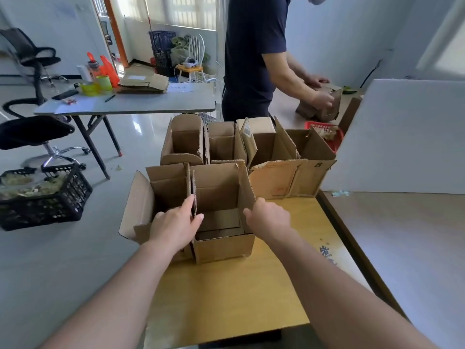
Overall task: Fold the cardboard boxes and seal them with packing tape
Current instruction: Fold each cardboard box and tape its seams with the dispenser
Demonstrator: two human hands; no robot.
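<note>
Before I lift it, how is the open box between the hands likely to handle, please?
The box looks empty inside, so it is probably light. Its top flaps stand unfolded and untaped, so the walls may flex if squeezed. On the smooth yellow table it would likely slide, not tip.

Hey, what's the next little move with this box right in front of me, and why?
Probably fold the two side flaps inward over the opening. The nearest box is open on top with its side flaps upright. Your left hand already pinches the left flap, and your right hand is at the right flap.
</note>
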